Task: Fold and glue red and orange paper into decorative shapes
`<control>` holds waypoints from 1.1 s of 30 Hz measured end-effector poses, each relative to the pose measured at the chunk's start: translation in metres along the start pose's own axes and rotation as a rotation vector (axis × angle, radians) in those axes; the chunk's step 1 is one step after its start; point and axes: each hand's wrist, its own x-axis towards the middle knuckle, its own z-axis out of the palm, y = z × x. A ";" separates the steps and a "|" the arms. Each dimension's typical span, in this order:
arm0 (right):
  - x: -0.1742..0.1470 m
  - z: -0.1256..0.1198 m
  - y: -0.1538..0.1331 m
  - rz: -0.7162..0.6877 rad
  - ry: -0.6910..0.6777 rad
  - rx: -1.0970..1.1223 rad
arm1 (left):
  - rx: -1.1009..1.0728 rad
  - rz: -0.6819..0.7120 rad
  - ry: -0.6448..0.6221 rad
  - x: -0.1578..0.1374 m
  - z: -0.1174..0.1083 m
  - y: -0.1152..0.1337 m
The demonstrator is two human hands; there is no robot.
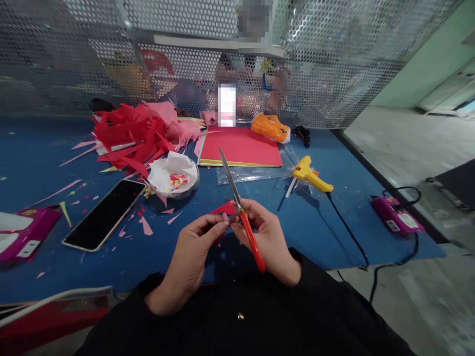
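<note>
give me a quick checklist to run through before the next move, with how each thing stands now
1. Scissors in the right hand: ok, blades pointing away from the body.
2. Pink paper piece at the left hand's fingertips: ok.
3. Bowl with cut bits upright: ok, apart from both hands.
4. Table free of scraps: not ok, several lie near the phone.
5. Glue gun clear of the hands: ok.
6. Glue gun cold: cannot tell.

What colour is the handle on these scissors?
The handle is orange-red; it shows best in the head view.
</note>
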 end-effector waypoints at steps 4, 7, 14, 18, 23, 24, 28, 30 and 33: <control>0.000 0.000 0.000 -0.008 -0.021 0.012 | 0.015 -0.004 -0.016 0.001 -0.004 -0.004; 0.000 -0.001 0.002 -0.048 -0.061 -0.023 | 0.058 0.035 -0.011 0.002 -0.008 -0.001; 0.000 -0.004 0.003 -0.040 -0.109 -0.054 | 0.126 0.120 0.048 0.002 -0.013 0.011; 0.002 -0.009 0.004 -0.044 0.000 -0.026 | 0.102 0.064 0.047 0.002 -0.015 0.010; 0.005 -0.032 0.006 -0.061 0.113 -0.220 | 0.423 0.225 0.192 0.011 -0.042 0.020; 0.004 -0.038 0.005 -0.060 0.129 -0.338 | 0.562 0.253 0.219 0.013 -0.050 0.025; 0.002 -0.060 0.003 -0.009 0.180 -0.972 | 1.272 0.305 0.407 0.021 -0.080 0.046; 0.001 -0.066 0.003 -0.017 0.168 -1.218 | 1.464 0.231 0.378 0.023 -0.090 0.053; 0.000 -0.070 0.004 -0.082 0.105 -1.396 | 1.580 0.244 0.488 0.028 -0.101 0.054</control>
